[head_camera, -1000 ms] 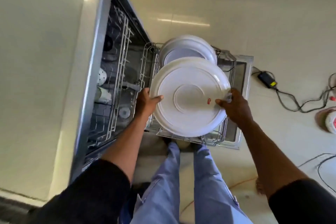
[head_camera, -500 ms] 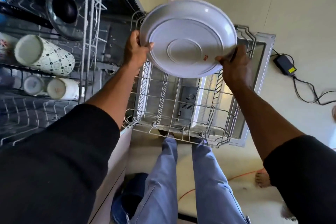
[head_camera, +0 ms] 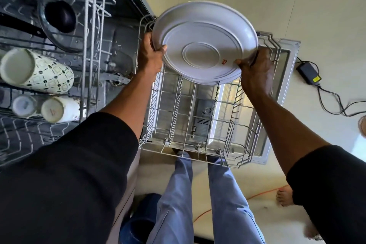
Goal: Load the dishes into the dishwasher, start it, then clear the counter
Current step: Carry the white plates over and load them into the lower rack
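Observation:
A large white plate [head_camera: 204,41], underside toward me with a small red mark, hangs tilted over the far end of the pulled-out lower dishwasher rack [head_camera: 190,117]. My left hand [head_camera: 151,53] grips its left rim, thumb on the underside. My right hand [head_camera: 256,69] grips its right rim. A second plate's edge shows just under the first; whether I hold it too is unclear. The near part of the rack holds nothing. The upper rack [head_camera: 89,31] at left holds a patterned mug [head_camera: 37,73], two small cups [head_camera: 53,109] and a glass bowl [head_camera: 59,16].
The open dishwasher door [head_camera: 277,93] lies flat under the lower rack. A black power adapter [head_camera: 309,73] with its cable lies on the tiled floor at right. An orange cord [head_camera: 257,196] crosses the floor near another person's bare foot [head_camera: 285,196]. My legs stand below the rack.
My head has dropped closer to the dishwasher, so the upper rack fills the left. The plate moved from above the rack's middle toward its far end; both hands kept their grip.

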